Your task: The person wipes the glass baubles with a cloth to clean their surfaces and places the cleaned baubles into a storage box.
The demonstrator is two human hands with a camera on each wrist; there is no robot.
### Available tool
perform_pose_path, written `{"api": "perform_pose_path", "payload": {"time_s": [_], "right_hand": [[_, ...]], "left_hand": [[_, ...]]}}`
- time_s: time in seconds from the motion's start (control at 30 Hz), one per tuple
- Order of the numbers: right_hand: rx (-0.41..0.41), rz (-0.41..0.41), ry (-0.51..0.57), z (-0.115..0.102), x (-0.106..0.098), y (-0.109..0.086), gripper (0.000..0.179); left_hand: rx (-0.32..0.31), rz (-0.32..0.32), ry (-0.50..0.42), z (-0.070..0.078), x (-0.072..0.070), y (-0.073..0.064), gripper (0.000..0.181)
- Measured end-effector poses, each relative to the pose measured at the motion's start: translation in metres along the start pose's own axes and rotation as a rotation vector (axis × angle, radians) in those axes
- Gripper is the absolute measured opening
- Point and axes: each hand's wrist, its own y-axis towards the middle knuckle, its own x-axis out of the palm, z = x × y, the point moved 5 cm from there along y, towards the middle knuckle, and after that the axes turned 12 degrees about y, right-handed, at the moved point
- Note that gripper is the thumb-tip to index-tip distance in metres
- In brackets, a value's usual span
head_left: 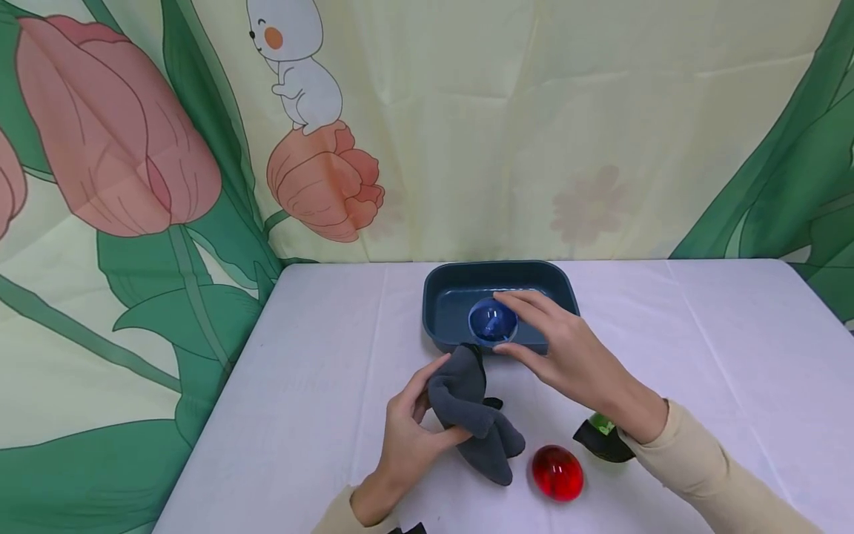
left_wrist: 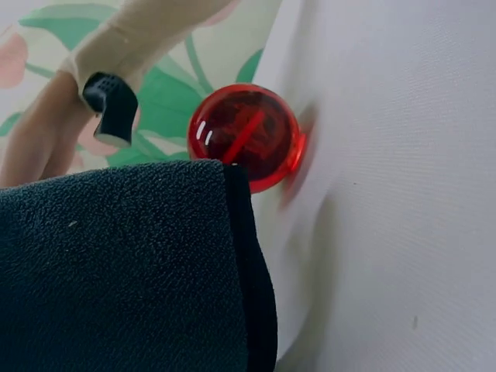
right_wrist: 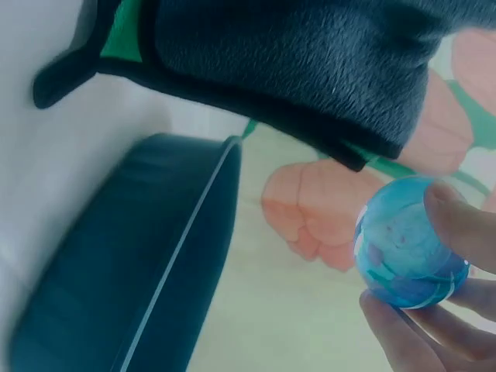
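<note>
- Grey cloth (head_left: 460,389) with black edging hangs bunched in our left hand (head_left: 408,437), thumb and fingers gripping its side; its long axis runs roughly away from us, far end beside the navy tray's (head_left: 447,308) near rim.
- Translucent blue ball (head_left: 492,321) sits pinched between our right hand's (head_left: 567,348) thumb and fingers, raised over the tray; it lies just beyond the cloth's far end, slightly right, apart from it.
- Translucent red ball (head_left: 557,473) rests right of the cloth's near end, neither hand touching it.
</note>
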Motion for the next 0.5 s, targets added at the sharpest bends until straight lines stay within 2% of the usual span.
{"api": "perform_pose_path", "payload": {"time_s": [0.13,0.27,0.37,0.5], "right_hand": [[0.038,-0.035,-0.002,0.007,0.004,0.006,0.069],[0.039,-0.065,-0.011,0.012,0.008,0.012,0.065],[0.039,-0.084,-0.019,0.017,0.011,0.018,0.064],[0.084,-0.119,-0.022,0.026,0.017,0.025,0.063]], "left_hand": [[-0.005,-0.016,0.002,0.0,0.0,-0.001,0.077],[0.014,-0.02,0.002,0.0,-0.001,-0.002,0.076],[0.004,-0.027,0.001,0.0,-0.002,-0.003,0.076],[-0.003,-0.034,-0.003,-0.001,-0.003,-0.004,0.076]]}}
